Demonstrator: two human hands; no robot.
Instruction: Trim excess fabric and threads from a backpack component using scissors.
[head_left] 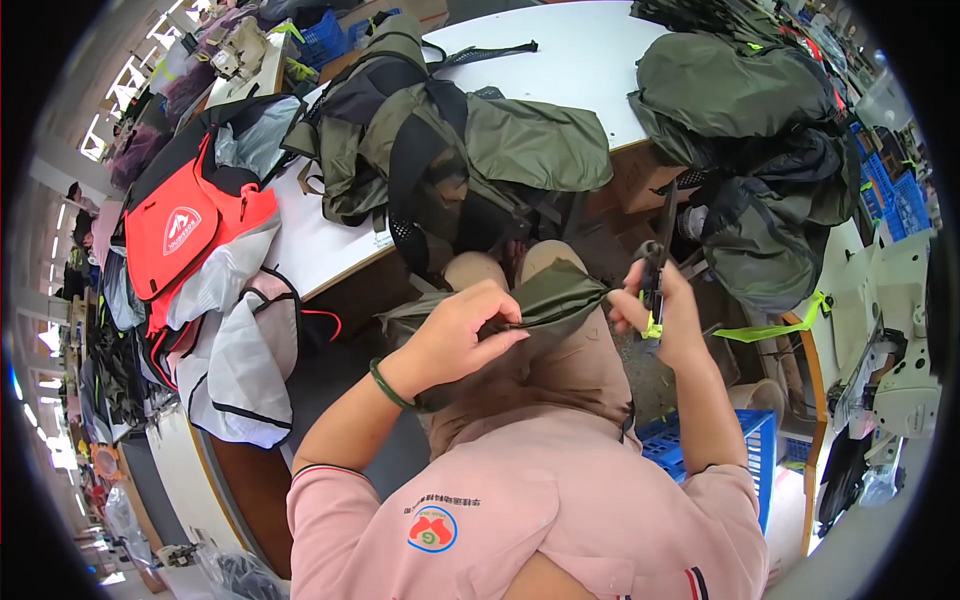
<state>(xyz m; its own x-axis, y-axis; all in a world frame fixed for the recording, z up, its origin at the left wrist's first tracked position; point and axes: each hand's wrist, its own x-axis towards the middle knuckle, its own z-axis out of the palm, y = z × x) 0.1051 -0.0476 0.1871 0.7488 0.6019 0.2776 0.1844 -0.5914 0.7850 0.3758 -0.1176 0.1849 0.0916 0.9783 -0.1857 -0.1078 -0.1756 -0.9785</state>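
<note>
1. By the left hand [468, 335], in the head view, olive cloth [562, 300] was pinched between thumb and fingers, above the lap [585, 365]; by the right hand [672, 305], a dark scissors-like tool [652, 272] was gripped.
2. This cloth was judged light, soft, perhaps slippery; its gathered edge was considered best for holding.
3. White emblem and lettering were carried by the red bag panel [180, 235]; a round emblem [432, 528] and dark lettering were seen on the pink shirt [500, 480].
</note>
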